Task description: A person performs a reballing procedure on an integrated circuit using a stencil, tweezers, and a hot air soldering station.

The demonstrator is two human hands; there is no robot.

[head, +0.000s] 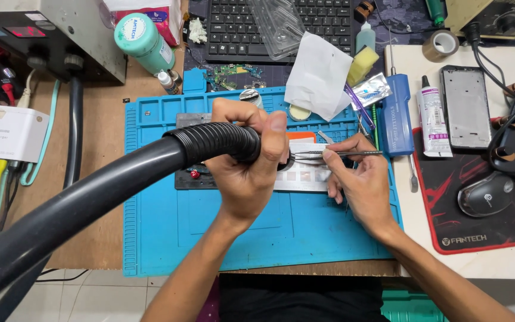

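Two hands work over one blue silicone mat (168,238). The left hand (247,173) is closed around one thick black handpiece (213,143) — ribbed at the grip, smooth along its hose running off toward eight o'clock. The right hand (359,182) pinches one pair of slim metal tweezers (335,154), tips pointing to nine o'clock, meeting the nozzle over a pale strip-like holder (305,177) at mat centre. At three o'clock lie one mouse (485,195) and one phone frame (465,107); at twelve, one keyboard (233,27).
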